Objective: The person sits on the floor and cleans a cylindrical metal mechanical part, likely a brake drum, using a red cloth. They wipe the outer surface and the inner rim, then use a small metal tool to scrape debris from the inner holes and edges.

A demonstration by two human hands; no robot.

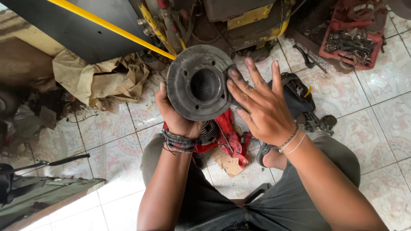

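Patterned tile floor (376,124) spreads beneath me. Above my knees I hold a dark round metal hub (200,82); my left hand (173,115) grips its lower rim, my right hand (261,105) presses spread fingers (239,87) against its side.

Repair workshop — tool tray (352,42), greasy machinery (239,21).

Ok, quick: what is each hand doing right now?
Left hand: closed on the rim of the round dark metal part, holding it up.
Right hand: open, fingers spread, fingertips pressed against the part's right edge.
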